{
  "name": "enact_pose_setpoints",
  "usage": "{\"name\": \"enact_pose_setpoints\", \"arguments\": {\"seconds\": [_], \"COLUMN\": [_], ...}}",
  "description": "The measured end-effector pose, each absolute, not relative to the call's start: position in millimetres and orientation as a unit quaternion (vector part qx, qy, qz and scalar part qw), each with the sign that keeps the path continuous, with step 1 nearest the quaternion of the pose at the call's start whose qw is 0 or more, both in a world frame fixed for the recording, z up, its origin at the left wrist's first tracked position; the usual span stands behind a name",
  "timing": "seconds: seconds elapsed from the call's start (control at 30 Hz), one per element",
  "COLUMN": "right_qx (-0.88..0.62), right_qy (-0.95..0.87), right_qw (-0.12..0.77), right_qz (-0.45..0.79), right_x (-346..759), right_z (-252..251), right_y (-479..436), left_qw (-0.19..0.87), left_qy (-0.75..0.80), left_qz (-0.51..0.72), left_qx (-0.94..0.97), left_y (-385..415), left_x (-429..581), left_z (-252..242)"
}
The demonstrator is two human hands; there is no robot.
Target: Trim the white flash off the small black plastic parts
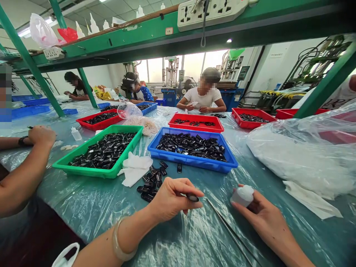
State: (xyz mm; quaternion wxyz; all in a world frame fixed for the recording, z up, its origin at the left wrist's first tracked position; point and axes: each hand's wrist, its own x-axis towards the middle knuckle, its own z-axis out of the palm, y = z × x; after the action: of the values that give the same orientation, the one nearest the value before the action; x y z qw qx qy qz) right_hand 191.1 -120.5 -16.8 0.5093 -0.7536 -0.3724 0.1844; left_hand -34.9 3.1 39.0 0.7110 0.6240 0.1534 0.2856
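My left hand point(175, 196), with a bangle on its wrist, pinches a small black part point(192, 197) between thumb and fingers. On the right, my right hand point(261, 215) has its fingers wrapped round a whitish translucent bottle point(242, 195). Metal tweezers point(229, 228) lie on the table between the two hands. A loose heap of black parts point(150, 184) sits just behind my left hand, beside a crumpled white cloth point(136, 167). Behind that stand a blue tray point(191, 161) and a green tray point(83, 170), both full of black parts.
Red trays point(196, 127) stand farther back. A large clear plastic bag point(300, 155) and a white cloth point(313, 200) lie at the right. A co-worker's arm point(30, 170) reaches in at the left. Other people sit across the table, under a green shelf frame point(139, 39).
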Motion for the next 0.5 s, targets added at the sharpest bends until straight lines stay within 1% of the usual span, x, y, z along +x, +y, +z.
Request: {"name": "enact_pose_setpoints", "arguments": {"seconds": [0.37,0.5], "right_qx": [-0.755,-0.75], "right_qy": [-0.361,-0.365], "right_qw": [0.506,0.508], "right_qz": [0.211,0.215], "right_x": [188.4,190.8], "right_z": [-15.7,-18.8], "right_y": [-120.7,-119.8], "left_qw": [0.717,0.745], "left_qy": [0.15,0.173], "left_qz": [0.258,0.235], "left_qx": [0.63,0.6], "left_y": [0.0,-4.1], "left_x": [-35.3,-33.1], "left_z": [34.2,34.4]}}
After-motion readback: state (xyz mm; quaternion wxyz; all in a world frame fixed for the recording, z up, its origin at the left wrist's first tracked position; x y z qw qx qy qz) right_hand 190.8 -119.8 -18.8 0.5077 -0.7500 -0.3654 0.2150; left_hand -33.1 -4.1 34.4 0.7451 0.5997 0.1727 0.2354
